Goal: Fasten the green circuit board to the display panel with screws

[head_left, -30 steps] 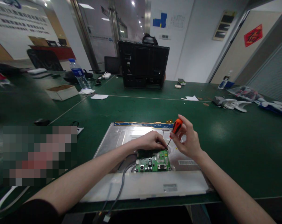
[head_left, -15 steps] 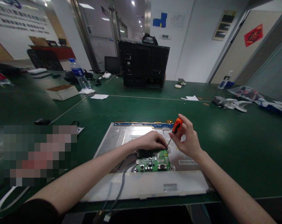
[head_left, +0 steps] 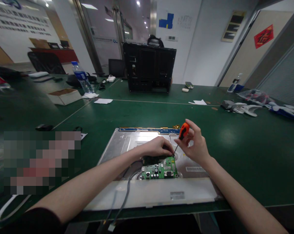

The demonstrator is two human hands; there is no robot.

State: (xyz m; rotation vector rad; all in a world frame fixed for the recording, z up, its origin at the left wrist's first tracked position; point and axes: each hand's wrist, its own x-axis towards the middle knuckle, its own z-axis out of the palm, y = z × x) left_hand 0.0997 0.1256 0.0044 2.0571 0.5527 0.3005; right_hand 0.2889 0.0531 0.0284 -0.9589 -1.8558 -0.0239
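Note:
My right hand [head_left: 197, 148] grips an orange and black screwdriver [head_left: 184, 131] by its handle, thumb and fingers closed round it. The thin shaft slants down to the left, its tip at the upper right corner of a green circuit board [head_left: 159, 170]. Right beside that tip are the bent, closed fingers of my left hand [head_left: 158, 146]; whether they pinch a small part there is hidden. The board lies on the metal back of a flat display panel [head_left: 198, 190], which has a narrow blue circuit strip [head_left: 147, 131] along its far edge.
Grey cables [head_left: 127, 191] run from the board over the panel's near edge. A black monitor housing [head_left: 150, 66] stands upright at the back. To the left are an open cardboard box [head_left: 65, 97] and a water bottle [head_left: 82, 78]; white-handled tools [head_left: 243, 108] lie right.
The screwdriver handle has turned or tilted very slightly in my right hand, while its tip stays at the same corner. My left hand and the board show no clear movement.

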